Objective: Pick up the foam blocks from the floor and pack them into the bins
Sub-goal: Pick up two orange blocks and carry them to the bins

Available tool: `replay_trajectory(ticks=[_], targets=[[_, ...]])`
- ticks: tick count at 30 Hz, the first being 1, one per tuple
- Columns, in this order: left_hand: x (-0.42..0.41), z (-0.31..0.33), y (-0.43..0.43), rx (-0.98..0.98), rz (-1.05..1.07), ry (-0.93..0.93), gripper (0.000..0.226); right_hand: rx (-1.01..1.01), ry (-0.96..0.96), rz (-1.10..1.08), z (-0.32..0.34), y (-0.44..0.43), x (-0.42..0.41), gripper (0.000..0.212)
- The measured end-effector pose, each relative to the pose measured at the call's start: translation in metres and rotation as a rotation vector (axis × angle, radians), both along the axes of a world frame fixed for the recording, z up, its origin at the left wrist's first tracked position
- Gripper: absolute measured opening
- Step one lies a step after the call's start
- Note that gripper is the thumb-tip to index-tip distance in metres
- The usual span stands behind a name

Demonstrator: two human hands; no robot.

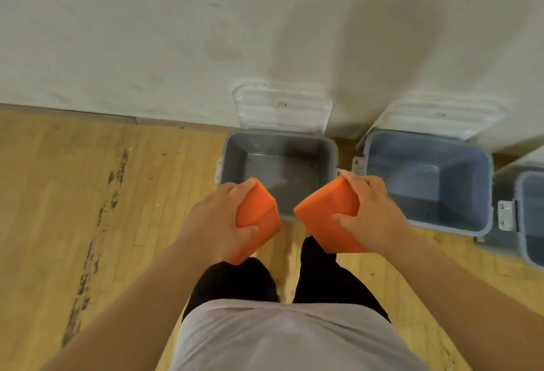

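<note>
Blocks of orange foam sit in both hands; my left hand grips the left block, fingers and thumb curled round it; my right hand grips the right block likewise; both hover apart at the near rim of the left bin; the right bin stands just beside it on the wooden floor.

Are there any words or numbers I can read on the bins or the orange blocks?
Nothing here can be read.
White sticker on the middle bin: print too blurred.
Small dark mark on the clear lid behind the left bin: too small.
Left orange block, right orange block: no writing showing.
</note>
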State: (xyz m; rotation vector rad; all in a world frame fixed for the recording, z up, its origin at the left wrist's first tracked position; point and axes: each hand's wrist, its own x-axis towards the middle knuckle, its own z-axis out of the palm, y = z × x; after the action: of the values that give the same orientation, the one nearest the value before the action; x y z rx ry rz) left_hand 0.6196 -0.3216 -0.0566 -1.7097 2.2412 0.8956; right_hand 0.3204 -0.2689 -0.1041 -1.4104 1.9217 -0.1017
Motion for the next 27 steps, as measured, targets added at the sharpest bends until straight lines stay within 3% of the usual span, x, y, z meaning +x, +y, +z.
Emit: replay_trajectory(ticks=[8,16,21,27], targets=[[-0.014,-0.135,-0.115,0.068,-0.11,-0.092,0.089,0.11,0.001,0.078,-0.119,-0.116,-0.01,0.092],[-0.027,-0.377,-0.242,0.213,-0.247,-0.062,0.088,0.144,0.085,0.219,-0.328,-0.205,-0.009,0.09],[-0.041,-0.513,-0.277,0.349,-0.282,0.014,0.079,0.223,0.05,0.339,-0.456,-0.247,-0.018,0.089],[-0.06,-0.658,-0.287,0.314,-0.327,0.069,0.061,0.25,0.07,0.449,-0.583,-0.277,-0.018,0.074]])
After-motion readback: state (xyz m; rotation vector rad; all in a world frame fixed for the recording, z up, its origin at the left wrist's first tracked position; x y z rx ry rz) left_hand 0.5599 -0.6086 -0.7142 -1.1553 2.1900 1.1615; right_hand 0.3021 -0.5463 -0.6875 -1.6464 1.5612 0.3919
